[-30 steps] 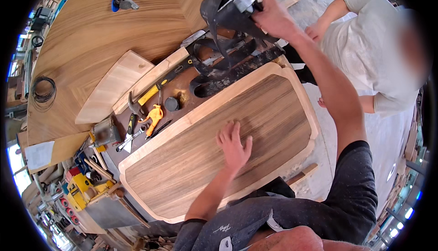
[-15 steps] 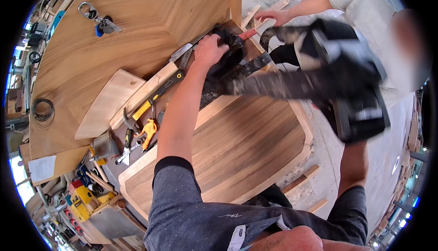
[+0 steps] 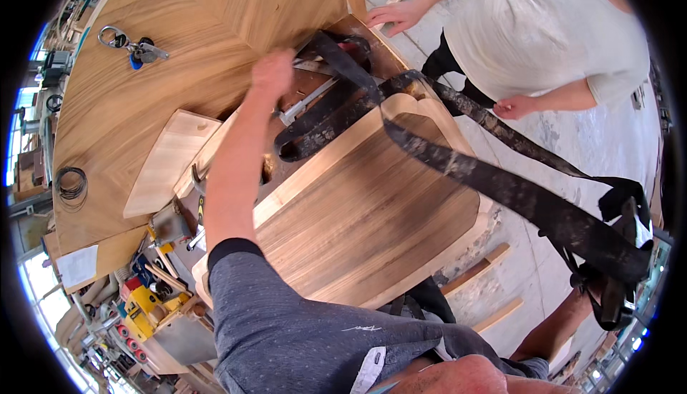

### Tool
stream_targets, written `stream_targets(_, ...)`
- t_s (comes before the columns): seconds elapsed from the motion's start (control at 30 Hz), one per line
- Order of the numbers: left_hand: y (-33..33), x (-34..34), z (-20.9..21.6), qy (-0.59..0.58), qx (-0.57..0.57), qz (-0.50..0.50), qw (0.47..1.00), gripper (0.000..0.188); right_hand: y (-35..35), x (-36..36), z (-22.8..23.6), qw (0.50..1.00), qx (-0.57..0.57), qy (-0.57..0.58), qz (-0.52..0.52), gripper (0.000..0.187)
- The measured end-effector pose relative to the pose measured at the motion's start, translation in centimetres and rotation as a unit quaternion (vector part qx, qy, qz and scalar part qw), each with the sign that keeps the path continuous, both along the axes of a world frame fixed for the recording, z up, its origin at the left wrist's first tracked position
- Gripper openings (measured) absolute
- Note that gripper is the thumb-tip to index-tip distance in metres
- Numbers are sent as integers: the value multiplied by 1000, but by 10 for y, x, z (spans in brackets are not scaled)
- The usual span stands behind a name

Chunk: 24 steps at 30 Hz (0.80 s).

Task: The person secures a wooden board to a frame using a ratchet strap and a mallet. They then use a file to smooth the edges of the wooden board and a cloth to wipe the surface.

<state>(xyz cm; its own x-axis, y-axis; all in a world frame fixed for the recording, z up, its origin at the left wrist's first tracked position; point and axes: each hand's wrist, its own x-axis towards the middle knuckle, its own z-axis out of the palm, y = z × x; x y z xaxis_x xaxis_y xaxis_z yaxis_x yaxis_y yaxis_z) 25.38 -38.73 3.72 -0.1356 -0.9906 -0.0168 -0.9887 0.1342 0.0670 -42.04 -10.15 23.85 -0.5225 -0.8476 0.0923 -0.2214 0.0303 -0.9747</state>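
Note:
At the lower right my right hand [image 3: 595,295] holds up a dusty black webbing belt [image 3: 501,197] by its bulky end; most of its fingers are hidden behind the bundle. Long loops of the belt run left across the wooden tabletop panel [image 3: 372,222] onto the brown work surface. My left hand [image 3: 274,72], smeared by motion, is raised over the edge of the big veneered panel [image 3: 200,29]. Beside it lie a metal bar-like tool [image 3: 308,100] and a dark bag-like thing with some red [image 3: 358,49]. My left forearm covers part of the hand tools.
A person in a light shirt [image 3: 529,29] stands at the far right, one hand [image 3: 397,16] near the table corner. A pale curved board [image 3: 172,158], a key bunch [image 3: 143,50] and a wire coil [image 3: 69,185] lie at left. Wood strips [image 3: 476,269] lie on the floor.
My right hand has swung the belt's bulky end down and right, stretching its straps out. My left hand has moved up and left off the dark pile. The other person's hand no longer holds the red-and-white thing.

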Motion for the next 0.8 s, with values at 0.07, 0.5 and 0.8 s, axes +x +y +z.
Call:
stream_targets(0.07,17,25,25,-48,4,24,999,26,18,-5,10,1000,-15,-12,-12,32)
stream_targets(0.5,184,-293,106,222,14,-244,944,120,122,-27,107,978,-187,-94,3,23)
stream_targets(0.8,192,-513,47,378,-95,-289,874,49,328,-127,182,956,-279,-87,-34,18)
